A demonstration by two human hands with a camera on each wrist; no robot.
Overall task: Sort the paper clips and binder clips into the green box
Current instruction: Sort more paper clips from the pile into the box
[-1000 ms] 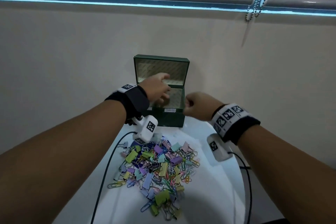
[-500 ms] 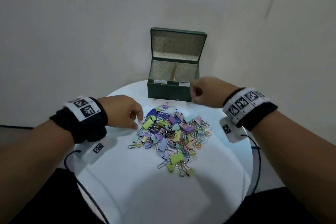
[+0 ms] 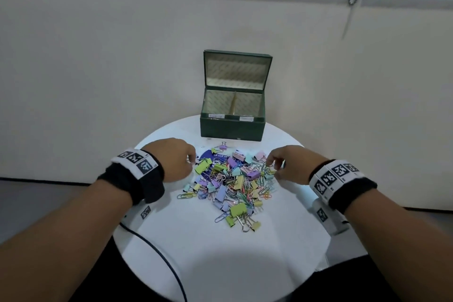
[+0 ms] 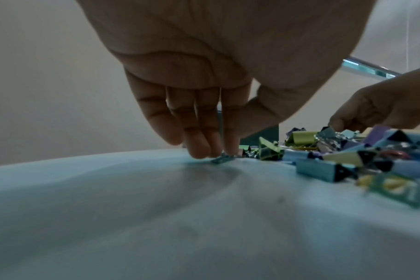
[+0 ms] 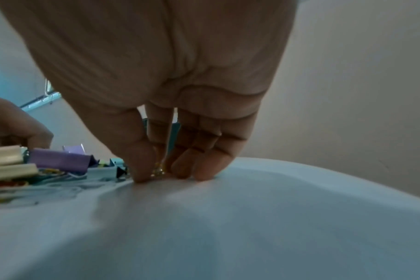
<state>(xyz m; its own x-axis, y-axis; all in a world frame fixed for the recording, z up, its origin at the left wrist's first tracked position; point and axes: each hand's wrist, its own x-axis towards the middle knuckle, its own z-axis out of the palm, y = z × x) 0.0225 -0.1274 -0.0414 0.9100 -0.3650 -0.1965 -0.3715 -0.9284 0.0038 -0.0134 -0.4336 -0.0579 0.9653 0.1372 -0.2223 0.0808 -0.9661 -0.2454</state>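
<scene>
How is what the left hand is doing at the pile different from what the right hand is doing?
The left hand works the pile's left edge; the right hand works its right edge. In the left wrist view, the left hand's fingertips touch a small teal clip lying flat on the table, while the right hand's thumb and fingers pinch something small and gold-coloured. Both hands point fingers downward, near the tabletop, in front of the open green box.

Around the pile of clips (image 3: 229, 180) the white table (image 3: 220, 260) lies bare on the near side and in a narrow strip before the green box (image 3: 232, 127) — its raised lid blocks the far side — while both hands flank the pile's far corners.
</scene>
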